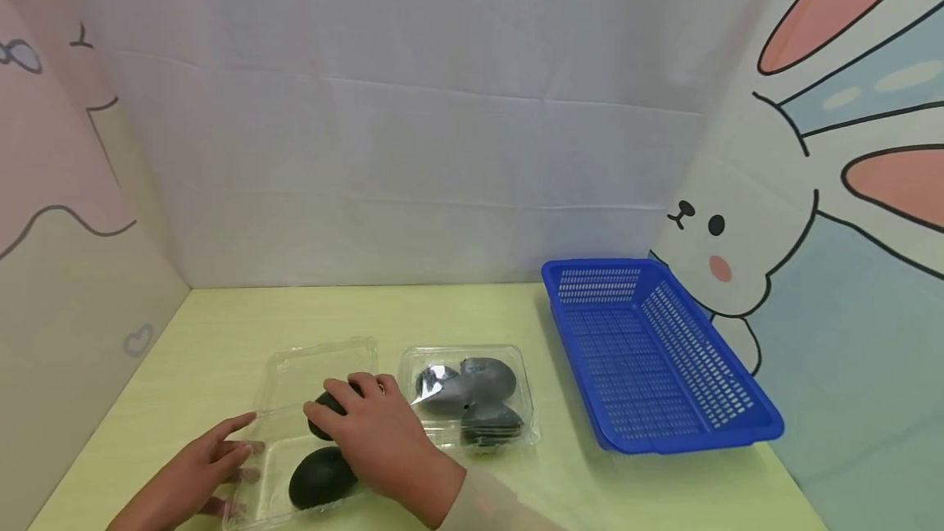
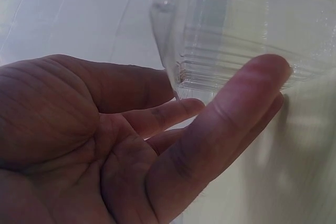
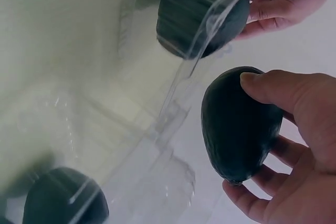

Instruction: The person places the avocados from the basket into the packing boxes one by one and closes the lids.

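Observation:
My right hand point(image 1: 391, 433) grips a dark green avocado point(image 3: 239, 124) between thumb and fingers, above an open clear plastic clamshell box point(image 1: 273, 465). A second avocado point(image 1: 322, 478) sits at the near side of that box. At the box's left edge, my left hand point(image 1: 195, 469) holds the wall; its thumb is at the rim and other fingers show through the plastic. The left wrist view shows those fingers point(image 2: 226, 114) below the ribbed side. To the right stands a lidded clear box point(image 1: 472, 359) with three dark avocado-like shapes point(image 1: 490, 379) inside.
A blue perforated basket point(image 1: 642, 359) rests at the right side of the pale yellow table point(image 1: 243, 314). Behind hangs a white cloth wall point(image 1: 413, 146). Cartoon-printed walls stand on both sides. The clamshell's raised lid point(image 1: 320, 363) lies toward the back.

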Demonstrator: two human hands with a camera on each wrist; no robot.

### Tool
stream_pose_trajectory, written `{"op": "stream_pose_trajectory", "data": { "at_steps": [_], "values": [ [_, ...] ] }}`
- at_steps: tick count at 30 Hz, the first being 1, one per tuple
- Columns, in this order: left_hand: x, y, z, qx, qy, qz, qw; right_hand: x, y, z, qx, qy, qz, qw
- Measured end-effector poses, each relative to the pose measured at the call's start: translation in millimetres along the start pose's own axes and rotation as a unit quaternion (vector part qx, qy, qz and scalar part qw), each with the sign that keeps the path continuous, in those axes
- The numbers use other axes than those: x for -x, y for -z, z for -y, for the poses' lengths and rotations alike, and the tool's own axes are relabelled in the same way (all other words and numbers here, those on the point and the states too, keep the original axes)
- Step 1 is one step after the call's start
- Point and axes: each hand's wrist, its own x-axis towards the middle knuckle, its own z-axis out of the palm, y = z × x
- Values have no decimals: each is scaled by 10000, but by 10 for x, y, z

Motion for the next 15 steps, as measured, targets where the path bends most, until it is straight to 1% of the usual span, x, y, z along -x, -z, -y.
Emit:
{"op": "stream_pose_trajectory", "data": {
  "at_steps": [5, 9, 15],
  "values": [
    [-11, 19, 27, 12, -17, 92, 10000, -32, -93, 67, -133, 6, 168, 9998],
    [2, 22, 34, -11, -105, 179, 9998, -29, -161, 91, -102, -74, 361, 9993],
    [9, 15, 15, -39, -65, 171, 9998, -30, -203, 89, -104, -191, 520, 9984]
  ]
}}
